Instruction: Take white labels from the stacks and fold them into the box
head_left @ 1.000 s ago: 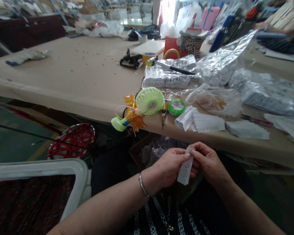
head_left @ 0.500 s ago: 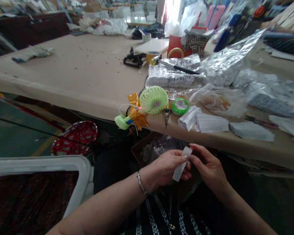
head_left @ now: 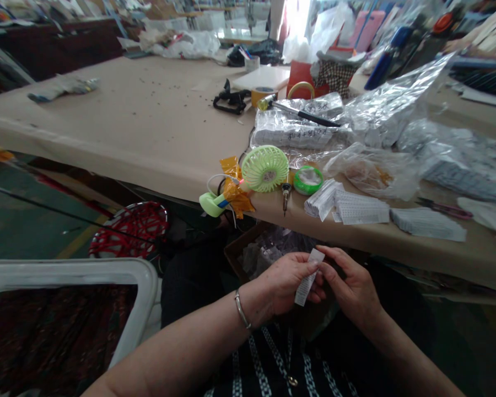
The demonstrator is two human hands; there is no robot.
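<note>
A narrow white printed label (head_left: pixel 308 286) is held between the thumb and fingers of my left hand (head_left: pixel 289 278), just below the table edge. My right hand (head_left: pixel 353 281) meets it from the other side, with thumb and index fingertips at the label's upper edge; its other fingers are partly hidden. On the table's front edge above my hands lie stacks of similar printed labels, one fanned bundle (head_left: pixel 324 199), one flat stack (head_left: pixel 361 208) and another farther right (head_left: pixel 427 223). A cardboard box (head_left: pixel 233 253) with clear plastic scraps is below, partly behind my left hand.
A green fan (head_left: pixel 265 168) is taped at the table edge, beside a soldering-iron-like tool (head_left: pixel 286 198) and a green tape roll (head_left: pixel 308 180). Plastic-wrapped packs (head_left: pixel 293 132) with a hammer (head_left: pixel 301 113) lie behind. Small scissors (head_left: pixel 446 208) are right; a white tub (head_left: pixel 146 286) with dark cloth stands left.
Both hands stay at the label with almost no movement; my right fingers shift slightly at its upper edge. The whole view has shifted a little.
</note>
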